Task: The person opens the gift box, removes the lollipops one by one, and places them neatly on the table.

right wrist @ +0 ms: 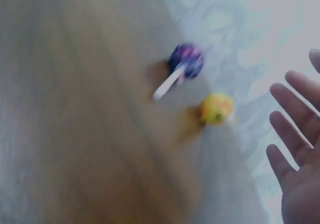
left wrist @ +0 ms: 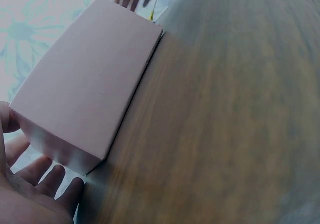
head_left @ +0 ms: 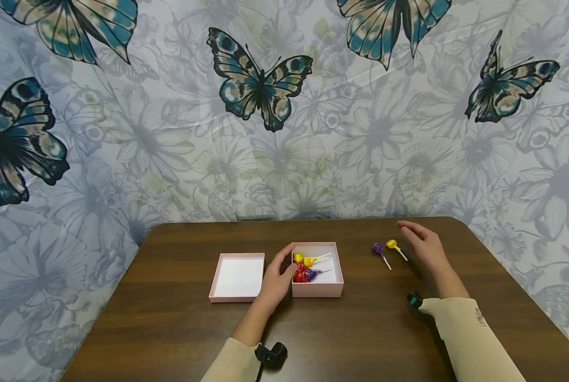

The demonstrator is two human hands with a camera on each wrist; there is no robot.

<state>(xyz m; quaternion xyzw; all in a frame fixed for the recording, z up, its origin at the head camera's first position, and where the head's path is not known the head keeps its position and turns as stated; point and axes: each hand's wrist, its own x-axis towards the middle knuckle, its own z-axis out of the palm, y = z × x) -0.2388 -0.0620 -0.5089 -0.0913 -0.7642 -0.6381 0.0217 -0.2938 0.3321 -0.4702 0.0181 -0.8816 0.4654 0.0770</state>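
A pink open box [head_left: 317, 289] sits mid-table and holds several wrapped lollipops [head_left: 305, 268] in yellow, red and purple. My left hand [head_left: 278, 277] rests against the box's left wall with relaxed fingers; in the left wrist view the fingers [left wrist: 47, 180] lie at the corner of the box [left wrist: 90, 84]. To the right, a purple lollipop [head_left: 378, 249] and a yellow lollipop [head_left: 393, 245] lie on the table. My right hand [head_left: 421, 242] hovers open just right of them, holding nothing. The right wrist view shows the purple lollipop [right wrist: 186, 60], the yellow lollipop [right wrist: 216, 108] and my straight fingers [right wrist: 290, 134].
The box's pink lid [head_left: 238, 276] lies upturned just left of my left hand. The brown table [head_left: 179, 329] stands against a butterfly-print backdrop [head_left: 260, 85] that drapes around its far and side edges.
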